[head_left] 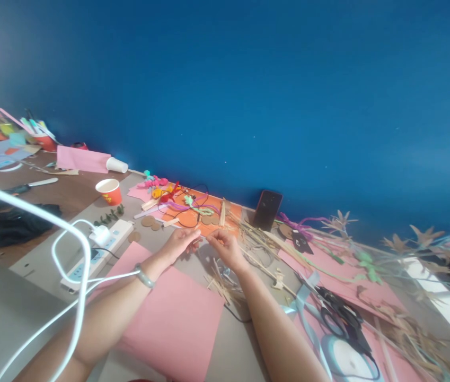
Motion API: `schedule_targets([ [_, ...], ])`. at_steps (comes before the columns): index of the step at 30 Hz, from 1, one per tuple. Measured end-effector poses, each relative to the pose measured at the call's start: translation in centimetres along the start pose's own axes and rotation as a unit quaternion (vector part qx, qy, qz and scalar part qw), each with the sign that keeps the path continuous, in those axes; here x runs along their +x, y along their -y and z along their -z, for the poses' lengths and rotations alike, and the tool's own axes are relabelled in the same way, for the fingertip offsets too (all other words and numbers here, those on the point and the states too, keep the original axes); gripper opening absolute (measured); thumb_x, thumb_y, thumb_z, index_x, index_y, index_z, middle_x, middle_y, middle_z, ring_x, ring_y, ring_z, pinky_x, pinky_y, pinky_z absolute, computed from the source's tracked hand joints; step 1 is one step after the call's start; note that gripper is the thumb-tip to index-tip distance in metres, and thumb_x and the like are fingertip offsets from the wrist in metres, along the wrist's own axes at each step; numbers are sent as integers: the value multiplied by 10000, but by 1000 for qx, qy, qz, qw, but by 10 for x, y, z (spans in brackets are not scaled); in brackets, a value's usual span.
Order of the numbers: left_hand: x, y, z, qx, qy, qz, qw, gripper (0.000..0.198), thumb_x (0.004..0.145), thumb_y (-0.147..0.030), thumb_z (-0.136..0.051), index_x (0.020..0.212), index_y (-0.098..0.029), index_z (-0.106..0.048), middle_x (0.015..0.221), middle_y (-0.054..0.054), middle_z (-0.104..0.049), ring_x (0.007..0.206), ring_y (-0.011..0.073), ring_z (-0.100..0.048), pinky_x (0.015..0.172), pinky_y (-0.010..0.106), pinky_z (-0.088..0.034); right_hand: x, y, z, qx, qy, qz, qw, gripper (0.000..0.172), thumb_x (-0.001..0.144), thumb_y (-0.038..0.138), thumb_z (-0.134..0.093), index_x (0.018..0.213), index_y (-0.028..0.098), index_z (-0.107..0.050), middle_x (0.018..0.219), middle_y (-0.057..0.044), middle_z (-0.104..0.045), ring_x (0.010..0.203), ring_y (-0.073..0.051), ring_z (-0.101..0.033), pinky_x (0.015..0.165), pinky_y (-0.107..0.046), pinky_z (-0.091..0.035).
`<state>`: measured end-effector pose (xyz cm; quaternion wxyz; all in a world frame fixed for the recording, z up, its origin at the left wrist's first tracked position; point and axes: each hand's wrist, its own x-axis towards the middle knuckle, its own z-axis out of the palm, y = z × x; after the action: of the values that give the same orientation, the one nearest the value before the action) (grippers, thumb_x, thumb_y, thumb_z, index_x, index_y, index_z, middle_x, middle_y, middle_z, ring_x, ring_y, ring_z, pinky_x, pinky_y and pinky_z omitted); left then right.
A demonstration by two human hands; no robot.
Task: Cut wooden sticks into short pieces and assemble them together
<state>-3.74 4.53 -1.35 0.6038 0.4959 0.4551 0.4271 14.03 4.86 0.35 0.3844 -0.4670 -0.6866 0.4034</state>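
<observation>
My left hand (179,245) hovers above the middle of the desk, its thumb and fingertips pinched together. Close by on its right, my right hand (225,248) holds a similar pinch. A thin pale sliver seems to span the small gap between them, too fine to name. Beneath and in front of the hands lies a pink paper sheet (177,323). Just behind them is an orange sheet (209,229) with cords and small craft pieces on it. Thin straw-coloured strips (225,286) lie by my right wrist.
A white cable (85,276) loops across the left foreground near a power strip (101,252). An orange paper cup (109,192) stands behind it. A phone (267,209) leans against the blue wall (248,95). Black-handled scissors (334,315) and ribbon (306,313) lie at right.
</observation>
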Motion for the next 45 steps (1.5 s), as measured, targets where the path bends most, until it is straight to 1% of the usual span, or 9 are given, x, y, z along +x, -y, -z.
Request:
schedule_targets([
  [4, -2, -1, 1, 21, 19, -32, 999, 309, 699, -412, -671, 648, -114, -602, 529, -9, -548, 468, 67, -468, 450, 189, -318, 1, -2, -1, 9, 3, -5, 1000, 231, 797, 356, -578, 673, 164, -552, 616, 17, -522, 600, -113, -466, 600, -236, -373],
  [10, -5, -5, 0, -24, 63, -9, 998, 284, 708, -378, -654, 617, -118, -582, 531, -5, -544, 476, 71, -474, 446, 194, -310, -1, 2, -1, 50, 23, -26, 998, 258, 797, 396, -573, 681, 168, -540, 593, 27, -499, 558, -101, -432, 558, -228, -348],
  [16, -1, 2, 2, -57, 59, 6, 997, 287, 699, -383, -668, 643, -109, -600, 565, 10, -572, 484, 72, -492, 457, 192, -317, -1, 1, -2, 81, 19, -29, 996, 300, 790, 453, -572, 684, 176, -534, 575, 31, -487, 528, -97, -412, 537, -225, -349],
  [20, 4, 7, 1, -75, 47, 13, 996, 311, 694, -408, -669, 732, -101, -643, 549, 5, -560, 463, 71, -476, 432, 190, -285, 1, -3, -2, 105, 3, 0, 994, 365, 827, 487, -505, 639, 176, -541, 589, 9, -520, 575, -115, -466, 598, -241, -395],
  [24, 7, 7, -2, -68, 28, 14, 997, 322, 696, -423, -657, 710, -102, -642, 522, -2, -543, 434, 60, -445, 422, 191, -266, 3, -5, -1, 116, -13, 15, 993, 403, 858, 496, -448, 698, 164, -612, 640, -18, -582, 601, -127, -500, 632, -258, -423],
  [32, 6, 2, -8, -41, 23, 10, 999, 332, 685, -441, -660, 658, -115, -607, 549, -3, -554, 451, 62, -460, 422, 192, -262, 3, -11, -3, 79, -21, 0, 997, 294, 755, 445, -623, 717, 154, -646, 658, -27, -633, 600, -132, -552, 599, -244, -433],
  [37, 2, -13, -4, -53, 13, 61, 997, 419, 720, -526, -595, 746, -110, -633, 584, 18, -587, 481, 87, -509, 474, 209, -347, 5, -15, -5, 70, -26, 10, 997, 335, 775, 475, -580, 678, 159, -632, 616, -20, -621, 552, -124, -528, 568, -243, -425],
  [40, -2, -22, 0, -23, 8, 73, 997, 466, 706, -558, -600, 766, -98, -647, 607, 35, -599, 499, 98, -523, 467, 211, -343, 5, -15, -5, 64, -24, 13, 998, 350, 769, 486, -579, 645, 161, -618, 596, -16, -608, 535, -119, -513, 560, -242, -418],
  [45, -3, -30, 3, 83, 53, 33, 995, 356, 630, -439, -706, 731, -101, -651, 549, 0, -568, 490, 86, -486, 478, 208, -331, 6, -15, -7, 61, -22, 19, 998, 332, 757, 469, -591, 632, 161, -594, 588, -9, -584, 554, -121, -509, 570, -238, -414],
])
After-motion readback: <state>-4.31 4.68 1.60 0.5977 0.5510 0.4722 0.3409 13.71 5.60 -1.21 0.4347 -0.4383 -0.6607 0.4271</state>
